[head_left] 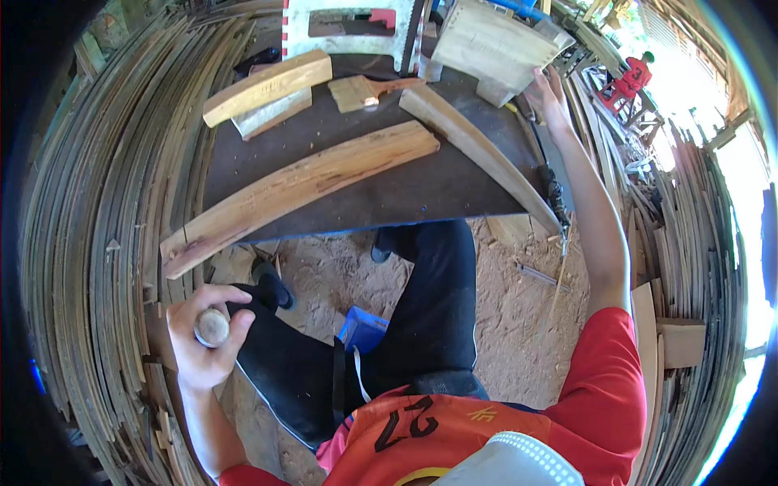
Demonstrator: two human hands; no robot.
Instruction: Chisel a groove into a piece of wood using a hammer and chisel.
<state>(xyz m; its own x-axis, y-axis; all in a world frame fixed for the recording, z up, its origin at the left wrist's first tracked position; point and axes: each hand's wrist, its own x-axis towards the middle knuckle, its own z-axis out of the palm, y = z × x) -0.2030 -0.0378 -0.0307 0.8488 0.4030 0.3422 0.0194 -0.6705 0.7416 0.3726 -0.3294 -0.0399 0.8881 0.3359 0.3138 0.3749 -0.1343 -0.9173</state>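
My left hand [198, 336] is wrapped round a tool with a round wooden handle [212, 327], seen end-on above my left thigh; the rest of the tool is hidden. My right arm reaches to the far right of the table, and the right hand [551, 101] has its fingers apart beside a pale wooden box [494, 49]; I cannot tell whether it touches the box. A long wooden plank [300, 182] slants over the table's front left edge, near my left hand. A curved wooden piece [478, 146] leans down toward the front right corner.
On the dark table [340, 211] lie a wooden block [271, 85], a wide brush [356, 94] and a dark long tool [551, 182]. Behind stands a white stool [348, 16]. Stacked timber strips [105, 227] flank both sides. A blue container [363, 330] is between my legs. A person in red [632, 77] sits far right.
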